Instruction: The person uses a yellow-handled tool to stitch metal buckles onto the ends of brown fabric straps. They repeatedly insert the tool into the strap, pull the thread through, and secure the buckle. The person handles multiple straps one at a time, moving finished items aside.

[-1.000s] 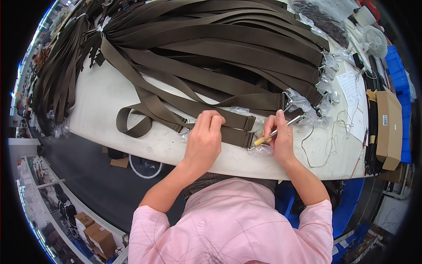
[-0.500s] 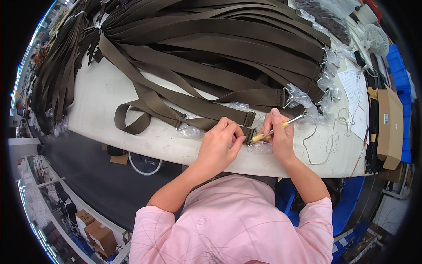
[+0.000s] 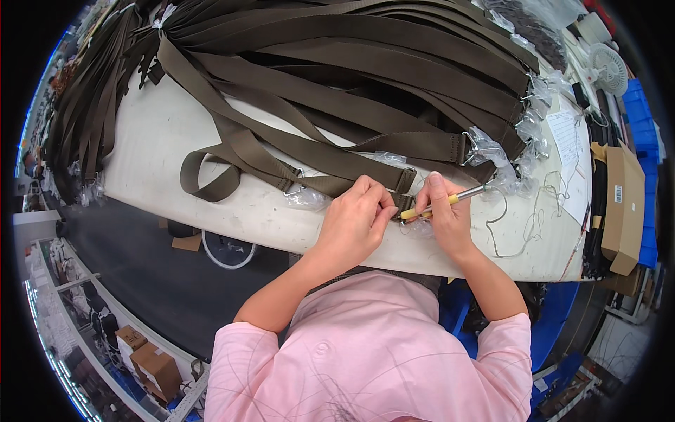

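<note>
Dark brown webbing, ribbed and faintly sheened, makes up the strap (image 3: pixel 327 184) at the left hand (image 3: pixel 357 216) in the head view. It lies near the front edge of the pale table (image 3: pixel 281 224), flat and narrow, passing beneath the bent left fingers to a short end beside their tips. Those fingers are drawn together with the thumb; I cannot tell whether webbing is pinched between them. The right hand (image 3: pixel 448 218) grasps a slim tool (image 3: pixel 464 194), yellow along its body with a silvery upper part, its yellow tip slanting down to the strap's end. Just above, another strap (image 3: pixel 351 163) ends in a stitched fold with a metal ring, and crinkled clear plastic (image 3: pixel 307 199) lies beside the left hand.
</note>
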Demonstrator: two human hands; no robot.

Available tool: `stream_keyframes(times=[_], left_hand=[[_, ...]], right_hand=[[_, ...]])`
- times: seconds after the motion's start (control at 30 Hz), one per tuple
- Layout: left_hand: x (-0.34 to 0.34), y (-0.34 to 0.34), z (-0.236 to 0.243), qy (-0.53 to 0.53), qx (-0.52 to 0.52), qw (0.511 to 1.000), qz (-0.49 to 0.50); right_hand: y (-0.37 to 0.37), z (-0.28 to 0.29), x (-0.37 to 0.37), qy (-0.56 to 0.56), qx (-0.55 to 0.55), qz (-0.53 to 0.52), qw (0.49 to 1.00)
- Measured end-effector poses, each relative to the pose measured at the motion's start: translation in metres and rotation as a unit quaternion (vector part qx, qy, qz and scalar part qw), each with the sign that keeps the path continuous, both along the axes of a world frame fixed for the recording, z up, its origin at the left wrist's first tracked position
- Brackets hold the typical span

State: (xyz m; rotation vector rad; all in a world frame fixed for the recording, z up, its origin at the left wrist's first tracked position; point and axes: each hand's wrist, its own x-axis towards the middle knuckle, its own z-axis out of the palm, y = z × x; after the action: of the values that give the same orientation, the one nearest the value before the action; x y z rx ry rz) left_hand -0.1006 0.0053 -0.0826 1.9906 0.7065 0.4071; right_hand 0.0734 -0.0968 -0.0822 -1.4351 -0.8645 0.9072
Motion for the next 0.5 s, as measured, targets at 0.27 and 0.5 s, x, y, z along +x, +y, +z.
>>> stream_keyframes(times=[0.27,0.5], left_hand=[[0.0001,-0.0001,0.0005,-0.005,0.002,1.0,0.006],[0.0003,-0.0001,-0.0003,-0.003,0.009,1.0,0.006]], right_hand=[[0.0007,0.0001,-0.0004,-0.01,-0.009,0.006,1.0],[0.0011,-0.0011,0.0,-0.004,-0.007,0.011,1.0]])
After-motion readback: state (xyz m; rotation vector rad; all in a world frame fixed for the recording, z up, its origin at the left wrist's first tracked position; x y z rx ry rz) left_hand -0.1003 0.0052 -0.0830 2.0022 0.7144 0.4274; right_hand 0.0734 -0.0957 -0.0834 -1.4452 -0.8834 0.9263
